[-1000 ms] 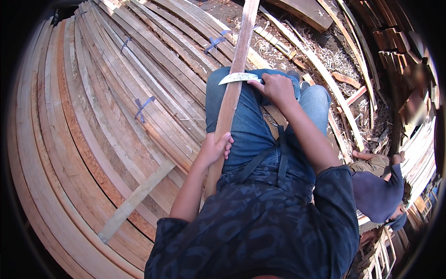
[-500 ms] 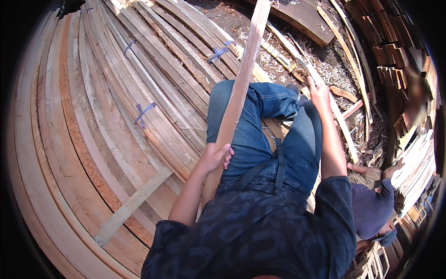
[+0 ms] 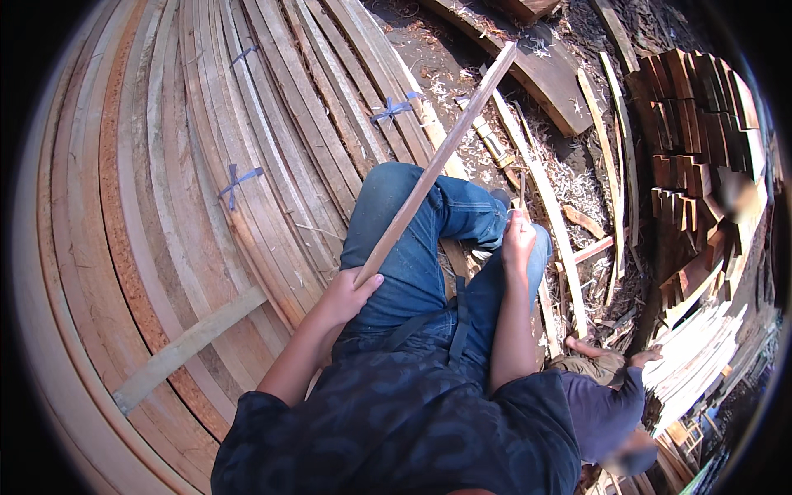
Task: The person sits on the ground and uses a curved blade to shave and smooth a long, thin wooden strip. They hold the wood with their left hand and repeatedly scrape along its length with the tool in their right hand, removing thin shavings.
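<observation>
A wooden slat (image 3: 437, 161), long, narrow and pale brown, lies slantwise across my left thigh, rising from my left hand (image 3: 346, 293) toward the upper right, its far end over the shaving-strewn ground. I sit on a broad stack of planks (image 3: 165, 206) bundled with blue straps (image 3: 238, 177), near its right edge; my legs in blue jeans (image 3: 412, 256) hang over that edge. My left hand is closed around the slat's near end, thumb on top. My right hand (image 3: 518, 239) rests by my right knee, fingers curled; something thin and dark seems to stick up from it, but I cannot tell whether it grips anything.

I judge the slat light and stiff, though thin enough to flex or whip at the free end, and rough-sawn, so splinters are likely. Held only at the near end it is lever-heavy; a second grip nearer the middle, about where it crosses the thigh, would steady it.

Beyond the stack's right edge lie wood shavings (image 3: 569, 165), loose offcuts and stacked reddish blocks (image 3: 693, 107). Below right, another person in a purple shirt (image 3: 602, 404) crouches on the ground.
</observation>
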Motion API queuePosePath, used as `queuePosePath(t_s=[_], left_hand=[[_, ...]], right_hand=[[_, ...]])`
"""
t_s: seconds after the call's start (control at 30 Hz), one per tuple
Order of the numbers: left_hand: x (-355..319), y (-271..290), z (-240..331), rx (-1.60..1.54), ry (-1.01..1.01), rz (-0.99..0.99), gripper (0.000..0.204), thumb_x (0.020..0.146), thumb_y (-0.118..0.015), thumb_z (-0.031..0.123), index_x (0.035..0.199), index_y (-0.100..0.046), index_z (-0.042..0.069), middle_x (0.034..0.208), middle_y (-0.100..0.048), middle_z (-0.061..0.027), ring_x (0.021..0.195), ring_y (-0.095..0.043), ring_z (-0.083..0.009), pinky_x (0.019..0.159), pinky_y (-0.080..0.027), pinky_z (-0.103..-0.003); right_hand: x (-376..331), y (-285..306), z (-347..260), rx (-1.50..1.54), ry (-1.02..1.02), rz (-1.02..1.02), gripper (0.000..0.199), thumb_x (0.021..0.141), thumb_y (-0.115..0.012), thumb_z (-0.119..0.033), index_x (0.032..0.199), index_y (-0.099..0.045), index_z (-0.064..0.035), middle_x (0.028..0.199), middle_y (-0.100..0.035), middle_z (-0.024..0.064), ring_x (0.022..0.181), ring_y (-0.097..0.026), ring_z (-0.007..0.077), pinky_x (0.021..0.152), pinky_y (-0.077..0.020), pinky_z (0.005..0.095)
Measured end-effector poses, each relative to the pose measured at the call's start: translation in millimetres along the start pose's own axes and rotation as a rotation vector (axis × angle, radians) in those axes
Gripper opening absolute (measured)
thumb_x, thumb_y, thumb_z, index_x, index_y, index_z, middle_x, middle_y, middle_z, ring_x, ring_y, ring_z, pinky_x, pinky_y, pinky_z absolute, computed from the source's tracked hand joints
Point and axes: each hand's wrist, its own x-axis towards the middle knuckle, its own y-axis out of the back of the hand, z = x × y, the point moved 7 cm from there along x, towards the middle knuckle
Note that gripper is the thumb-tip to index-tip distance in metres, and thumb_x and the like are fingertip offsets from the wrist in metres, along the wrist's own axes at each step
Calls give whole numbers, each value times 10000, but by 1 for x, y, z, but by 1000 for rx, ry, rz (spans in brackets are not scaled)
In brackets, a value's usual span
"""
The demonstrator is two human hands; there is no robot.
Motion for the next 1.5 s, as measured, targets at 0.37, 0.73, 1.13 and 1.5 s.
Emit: queuePosePath(t_s=[0.37, 0.73, 1.13, 1.5], left_hand=[[-35, 2, 13, 537, -138, 414, 492, 883, -632, 442, 986, -465, -9, 903, -621, -236, 832, -623, -436, 711, -492, -505], [-19, 7, 8, 576, -234, 380, 541, 770, -730, 511, 783, -562, -3, 758, -638, -205, 749, -650, -393, 657, -518, -474], [-22, 1, 11, 513, -312, 487, 479, 803, -718, 461, 854, -573, 7, 792, -611, -158, 754, -637, -384, 633, -510, -456], [-22, -3, 19, 535, -307, 529, 457, 819, -700, 456, 852, -566, 20, 773, -595, -140, 750, -639, -366, 622, -505, -455]], right_hand=[[-31, 5, -9, 158, -126, -160, 470, 1031, -460, -319, 624, -403, -91, 583, -383, -52, 538, -339, 50, 480, -259, 241], [-52, -16, -61, -281, 213, -280, 460, 987, -532, -322, 680, -506, 21, 510, -412, 69, 508, -396, 111, 477, -337, 333], [-56, -83, -117, -959, 557, -316, 570, 860, -602, -573, 635, -551, -52, 560, -588, 149, 527, -599, 357, 478, -454, 441], [-60, -80, -114, -911, 445, -307, 575, 870, -594, -566, 671, -561, -27, 575, -576, 185, 577, -597, 392, 513, -450, 463]])
